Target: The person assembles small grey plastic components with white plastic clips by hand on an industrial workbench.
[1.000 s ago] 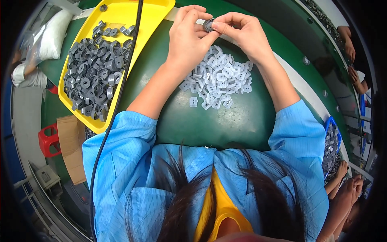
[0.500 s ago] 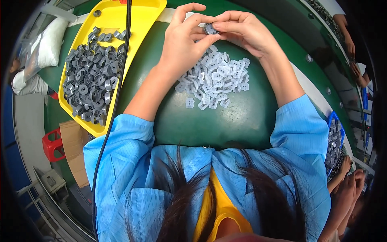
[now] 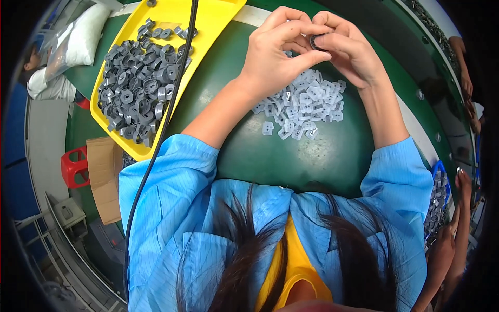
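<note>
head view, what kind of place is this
Probably a factory assembly line: a yellow tray heaped with dark grey ring parts, a pile of small pale plastic pieces on a green belt, other workers alongside.

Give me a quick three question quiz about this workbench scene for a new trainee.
1. True or false: the yellow tray holds dark grey ring parts.
2. Where does the pile of pale small parts lie? A) in the tray B) on the green table C) on the floor
3. What do the left hand and right hand pinch together?

Key: 1 true. 2 B. 3 One small dark part.
</note>
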The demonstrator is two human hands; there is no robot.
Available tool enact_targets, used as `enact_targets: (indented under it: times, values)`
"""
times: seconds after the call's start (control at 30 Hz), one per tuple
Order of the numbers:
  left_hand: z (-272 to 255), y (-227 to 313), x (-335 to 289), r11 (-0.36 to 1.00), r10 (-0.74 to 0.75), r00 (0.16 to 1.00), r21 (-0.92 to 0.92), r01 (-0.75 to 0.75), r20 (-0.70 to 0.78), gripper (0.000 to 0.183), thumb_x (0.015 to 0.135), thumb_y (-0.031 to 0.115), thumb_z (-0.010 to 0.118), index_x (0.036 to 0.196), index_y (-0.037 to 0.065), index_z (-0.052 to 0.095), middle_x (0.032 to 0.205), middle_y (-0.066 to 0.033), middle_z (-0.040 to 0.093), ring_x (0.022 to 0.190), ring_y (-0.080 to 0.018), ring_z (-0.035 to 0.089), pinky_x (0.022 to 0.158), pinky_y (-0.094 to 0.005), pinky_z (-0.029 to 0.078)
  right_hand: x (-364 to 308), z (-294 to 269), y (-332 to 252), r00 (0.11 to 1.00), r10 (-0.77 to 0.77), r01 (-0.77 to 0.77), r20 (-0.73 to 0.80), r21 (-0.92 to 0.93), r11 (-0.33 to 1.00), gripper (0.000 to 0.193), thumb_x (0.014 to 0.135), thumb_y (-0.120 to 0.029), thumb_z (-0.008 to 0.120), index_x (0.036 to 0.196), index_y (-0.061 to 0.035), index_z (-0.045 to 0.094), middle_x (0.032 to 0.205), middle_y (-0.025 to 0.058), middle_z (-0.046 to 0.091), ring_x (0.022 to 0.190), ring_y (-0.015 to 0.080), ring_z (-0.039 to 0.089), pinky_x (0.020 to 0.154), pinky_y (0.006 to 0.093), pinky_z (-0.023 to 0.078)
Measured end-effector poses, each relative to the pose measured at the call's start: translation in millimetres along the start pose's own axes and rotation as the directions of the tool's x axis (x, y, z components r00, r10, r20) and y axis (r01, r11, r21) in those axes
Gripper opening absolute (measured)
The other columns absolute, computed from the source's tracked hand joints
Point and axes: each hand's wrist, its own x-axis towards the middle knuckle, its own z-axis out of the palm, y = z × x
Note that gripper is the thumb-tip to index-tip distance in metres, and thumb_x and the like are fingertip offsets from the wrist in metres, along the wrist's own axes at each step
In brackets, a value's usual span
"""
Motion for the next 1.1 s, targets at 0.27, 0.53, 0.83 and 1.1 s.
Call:
enact_targets:
  times: [0.27, 0.53, 0.83, 1.1]
  values:
    - [-69, 12, 22, 0.458, -0.175, 0.969, 0.885, -0.077, 0.174, 0.043, 0.074, 0.004, 0.059, 0.117, 0.006, 0.052, 0.110, -0.0171, 0.056, 0.107, -0.0340, 0.052, 0.096, -0.0410, 0.040, 8, -67, 34, 0.807, -0.215, -0.162, -0.551, -0.556, 0.815, 0.033, 0.073, -0.019, 0.073, 0.100, -0.0024, 0.063, 0.085, 0.0031, 0.066, 0.078, 0.0106, 0.059, 0.072, 0.0244, 0.046]
    - [-185, -24, 8, 0.486, -0.553, 0.785, 0.873, 0.032, 0.279, 0.036, 0.085, 0.024, 0.062, 0.113, 0.003, 0.055, 0.103, -0.0184, 0.061, 0.097, -0.0351, 0.058, 0.086, -0.0393, 0.046, 10, -56, 16, 0.728, -0.514, -0.070, -0.454, -0.795, 0.603, 0.020, 0.075, -0.005, 0.068, 0.094, 0.0003, 0.062, 0.078, 0.0023, 0.063, 0.066, 0.0078, 0.056, 0.062, 0.0227, 0.046]
    - [-152, -29, 23, 0.462, -0.368, 0.912, 0.887, 0.013, 0.179, 0.022, 0.089, 0.019, 0.056, 0.101, 0.000, 0.060, 0.079, -0.0143, 0.063, 0.070, -0.0265, 0.064, 0.067, -0.0320, 0.049, 7, 23, 38, 0.888, -0.335, 0.427, 0.316, -0.838, 0.340, 0.023, 0.081, -0.019, 0.061, 0.100, -0.0066, 0.065, 0.103, 0.0095, 0.062, 0.099, 0.0274, 0.057, 0.089, 0.0357, 0.045]
    - [-84, -4, 39, 0.687, -0.597, 0.802, 0.500, 0.528, -0.027, 0.021, 0.091, 0.017, 0.056, 0.108, 0.004, 0.060, 0.084, -0.0044, 0.061, 0.060, -0.0035, 0.047, 0.052, -0.0173, 0.036, 2, -15, 18, 0.978, -0.200, 0.057, -0.052, -0.862, 0.503, 0.024, 0.078, -0.014, 0.062, 0.098, -0.0011, 0.065, 0.086, 0.0144, 0.067, 0.081, 0.0255, 0.065, 0.077, 0.0332, 0.051]
